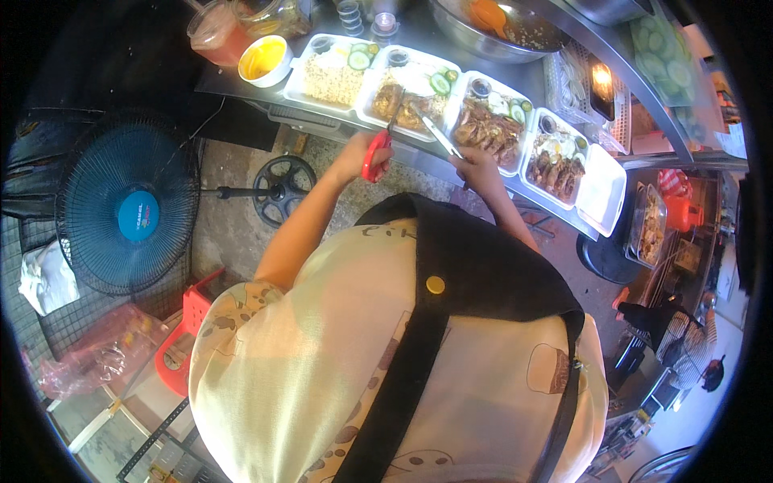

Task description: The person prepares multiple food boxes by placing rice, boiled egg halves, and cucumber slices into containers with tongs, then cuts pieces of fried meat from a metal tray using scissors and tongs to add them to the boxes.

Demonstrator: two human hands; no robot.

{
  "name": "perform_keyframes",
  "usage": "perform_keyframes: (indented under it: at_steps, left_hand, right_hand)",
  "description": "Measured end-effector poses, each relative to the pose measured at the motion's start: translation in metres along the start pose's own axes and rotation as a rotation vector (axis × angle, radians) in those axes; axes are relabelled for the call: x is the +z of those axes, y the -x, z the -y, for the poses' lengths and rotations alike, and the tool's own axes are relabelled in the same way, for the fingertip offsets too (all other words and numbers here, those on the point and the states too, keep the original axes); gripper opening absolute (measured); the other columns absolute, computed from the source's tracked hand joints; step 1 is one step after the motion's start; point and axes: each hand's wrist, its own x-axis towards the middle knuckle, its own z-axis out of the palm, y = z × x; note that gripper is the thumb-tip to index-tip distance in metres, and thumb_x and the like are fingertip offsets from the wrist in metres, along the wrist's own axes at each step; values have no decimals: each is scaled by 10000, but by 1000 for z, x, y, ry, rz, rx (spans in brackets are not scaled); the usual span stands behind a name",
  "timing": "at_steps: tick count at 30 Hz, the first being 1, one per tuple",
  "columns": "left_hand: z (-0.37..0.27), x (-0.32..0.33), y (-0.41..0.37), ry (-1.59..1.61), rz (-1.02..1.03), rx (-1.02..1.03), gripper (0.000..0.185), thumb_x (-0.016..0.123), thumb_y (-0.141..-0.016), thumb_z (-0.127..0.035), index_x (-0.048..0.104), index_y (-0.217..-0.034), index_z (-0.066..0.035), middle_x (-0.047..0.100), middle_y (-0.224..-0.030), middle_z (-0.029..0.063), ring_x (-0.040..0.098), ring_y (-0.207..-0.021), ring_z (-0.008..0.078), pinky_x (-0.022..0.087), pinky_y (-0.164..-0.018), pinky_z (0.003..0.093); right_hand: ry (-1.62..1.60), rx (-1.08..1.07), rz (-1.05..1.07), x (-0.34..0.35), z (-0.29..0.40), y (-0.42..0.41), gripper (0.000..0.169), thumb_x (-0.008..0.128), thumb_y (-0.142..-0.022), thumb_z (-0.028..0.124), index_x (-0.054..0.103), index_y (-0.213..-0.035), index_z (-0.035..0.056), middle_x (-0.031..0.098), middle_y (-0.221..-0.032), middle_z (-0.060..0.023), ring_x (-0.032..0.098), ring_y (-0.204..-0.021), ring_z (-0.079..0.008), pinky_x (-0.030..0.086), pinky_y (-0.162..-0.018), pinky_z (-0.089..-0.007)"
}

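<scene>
My left hand [375,158] grips the red-handled scissors [377,156], whose blades reach into the second white foam container [368,90] from the left. In my right hand [480,170] are metal tongs [442,137], with their tips on the browned meat [416,115] in that same container. The meat lies beside rice, a fried egg, cucumber slices and a small lidded sauce cup [398,58]. To the left, another container holds rice [332,81], egg and cucumber but no visible meat. Two containers to the right hold sliced meat [488,136]. Whether the scissor blades are parted is unclear.
A bowl of yellow contents [264,60] stands at the counter's left end. Behind the containers is a large metal bowl [513,51] with an orange scoop. A blue fan [130,208] stands on the left. At far right a person [685,347] in a striped top works.
</scene>
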Motion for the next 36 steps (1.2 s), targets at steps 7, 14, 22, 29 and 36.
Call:
perform_keyframes:
  at_steps: [7,14,22,29,36]
  left_hand:
    - [-7,-2,4,139,37,60,361,622,-773,-125,550,-1065,75,637,-883,134,618,-701,160,482,-557,273]
    - [3,9,16,-73,66,133,442,603,-751,-119,512,-1137,75,624,-1029,155,598,-767,149,483,-623,284]
    - [-23,21,23,-53,14,117,287,583,-797,-124,564,-1014,62,659,-823,112,561,-551,113,450,-484,241]
    - [-13,23,17,-84,-29,250,259,582,-809,-108,564,-1003,62,653,-795,118,582,-565,120,463,-491,246]
    - [-18,21,16,-77,46,35,369,606,-785,-164,545,-1060,75,649,-840,136,607,-608,151,492,-517,273]
  right_hand:
    - [-23,-34,-12,-2,1,5,179,611,-862,195,643,-883,21,515,-570,-21,513,-482,-109,439,-424,-263]
    - [-355,43,-24,-1,11,10,170,610,-872,211,636,-881,43,489,-555,4,443,-452,-72,409,-434,-233]
    - [-568,-26,73,-3,29,26,214,604,-883,237,627,-911,27,505,-566,-8,425,-437,-66,355,-425,-209]
    - [-371,-41,51,-7,15,18,188,581,-898,212,614,-849,33,491,-549,5,415,-432,-55,355,-413,-216]
    - [-288,-4,16,-6,16,17,202,592,-888,206,591,-768,43,487,-553,11,437,-447,-68,391,-422,-234]
